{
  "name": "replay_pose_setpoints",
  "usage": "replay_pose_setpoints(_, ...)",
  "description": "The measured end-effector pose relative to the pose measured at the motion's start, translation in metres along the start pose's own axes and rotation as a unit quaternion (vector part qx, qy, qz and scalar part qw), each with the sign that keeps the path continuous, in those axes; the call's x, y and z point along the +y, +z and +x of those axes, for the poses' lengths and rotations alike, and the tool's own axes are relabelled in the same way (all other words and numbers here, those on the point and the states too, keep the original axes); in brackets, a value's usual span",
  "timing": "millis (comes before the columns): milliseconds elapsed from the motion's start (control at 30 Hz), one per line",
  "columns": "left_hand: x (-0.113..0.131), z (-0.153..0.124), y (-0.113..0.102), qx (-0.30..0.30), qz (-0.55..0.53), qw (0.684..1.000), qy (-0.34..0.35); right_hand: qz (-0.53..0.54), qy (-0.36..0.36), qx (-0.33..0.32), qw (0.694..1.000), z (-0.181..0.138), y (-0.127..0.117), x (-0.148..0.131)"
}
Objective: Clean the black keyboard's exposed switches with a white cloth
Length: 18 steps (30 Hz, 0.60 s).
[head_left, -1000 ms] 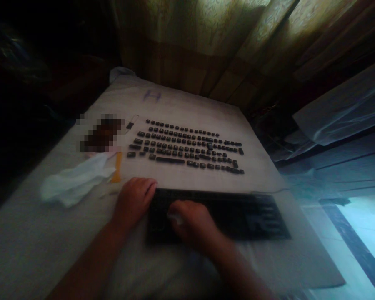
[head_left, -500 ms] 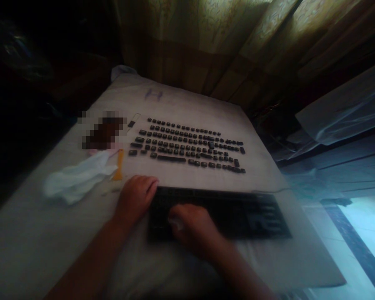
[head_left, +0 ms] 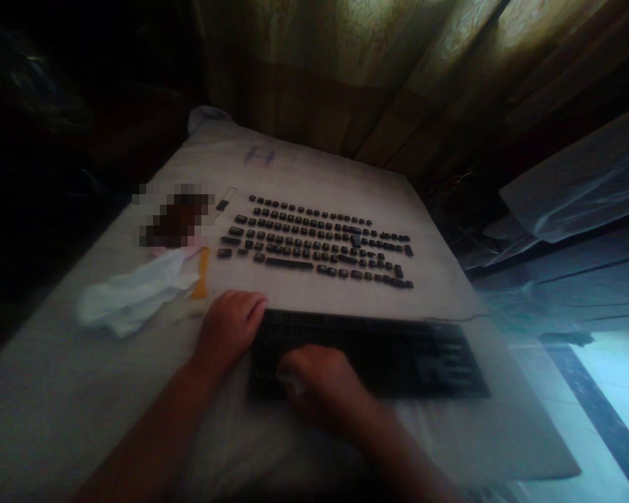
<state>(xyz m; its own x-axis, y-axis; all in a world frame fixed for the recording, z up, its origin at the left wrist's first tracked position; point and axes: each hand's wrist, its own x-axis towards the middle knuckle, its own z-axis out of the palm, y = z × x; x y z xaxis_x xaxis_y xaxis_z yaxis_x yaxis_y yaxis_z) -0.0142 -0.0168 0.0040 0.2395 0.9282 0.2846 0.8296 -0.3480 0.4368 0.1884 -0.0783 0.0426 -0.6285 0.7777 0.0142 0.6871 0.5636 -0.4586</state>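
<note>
A black keyboard frame [head_left: 388, 353] lies on a white sheet [head_left: 57, 391] in front of me. My left hand [head_left: 229, 328] rests curled against its left end, steadying it. My right hand [head_left: 314, 381] is closed on a small whitish thing, pressed onto the left part of the frame; I cannot make out what it is. Beyond the frame, several loose black keycaps [head_left: 314, 241] are laid out in rows on the sheet.
A crumpled white cloth [head_left: 131, 297] lies to the left, beside a thin orange tool [head_left: 203, 272] and a blurred dark object [head_left: 174, 216]. Curtains [head_left: 346, 63] hang behind. The sheet's right edge drops to a tiled floor [head_left: 608, 377].
My right hand has slid slightly left and nearer along the keyboard frame. My left hand stays at the frame's left end.
</note>
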Motion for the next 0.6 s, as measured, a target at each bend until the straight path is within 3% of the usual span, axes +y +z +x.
replay_pose_setpoints(600,0.001,0.000,-0.002,-0.006,0.010,1.000,0.001,-0.012,-0.008,-0.083,0.996,-0.016,-0.004,-0.004)
